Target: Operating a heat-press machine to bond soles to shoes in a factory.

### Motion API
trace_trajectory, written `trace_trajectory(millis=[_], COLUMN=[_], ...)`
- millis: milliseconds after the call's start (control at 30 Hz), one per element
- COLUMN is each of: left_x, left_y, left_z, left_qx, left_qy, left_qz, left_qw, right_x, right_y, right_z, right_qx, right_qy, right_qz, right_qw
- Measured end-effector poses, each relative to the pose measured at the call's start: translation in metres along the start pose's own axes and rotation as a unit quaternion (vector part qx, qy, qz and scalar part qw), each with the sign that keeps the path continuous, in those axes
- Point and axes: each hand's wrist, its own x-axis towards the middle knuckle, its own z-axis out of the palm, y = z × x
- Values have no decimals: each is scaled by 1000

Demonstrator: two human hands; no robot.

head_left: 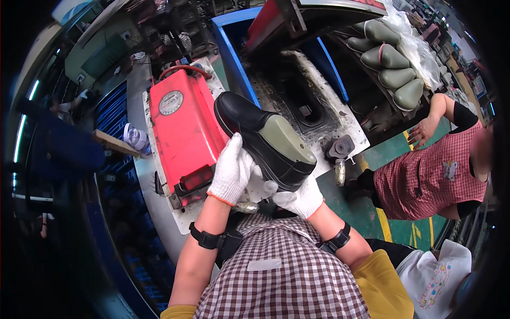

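Note:
A black shoe [237, 112] with an olive-green shoe last [286, 141] in it is held up before me, its toe toward the far left. My left hand [235, 171], in a white knit glove, is closed against the near side of the shoe. Around the heel end, my right hand [304, 199] is closed too, gloved the same way. Part of the fingers on both hands is hidden by the shoe. Just beyond the shoe lies a red machine cover [183, 133] with a round dial plate, left of a dark, stained machine bed [332, 114].
A raised red lid [264, 24] stands over the bed, with a blue panel [226, 40] beside it. Several green lasts [397, 78] lie on a rack at the far right. A person in a red checked apron [409, 183] stands to the right. A pale cup [137, 139] sits left.

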Motion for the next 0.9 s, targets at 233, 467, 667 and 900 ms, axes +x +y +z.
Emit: trace_trajectory(millis=[233, 467, 667, 900], left_x=[-27, -34, -47, -69], left_y=[17, 18, 21, 16], left_z=[14, 25, 42, 69], left_qx=[48, 90, 174, 192], left_qy=[-31, 57, 51, 67], left_qz=[62, 76, 89, 82], left_qw=[996, 991, 979, 976], right_x=[4, 4, 6, 2], right_y=[22, 25, 19, 10], right_z=[18, 12, 3, -21], right_qx=[73, 121, 66, 17], right_qy=[12, -22, -75, -86], right_qz=[21, 58, 74, 84], right_qw=[997, 991, 992, 993])
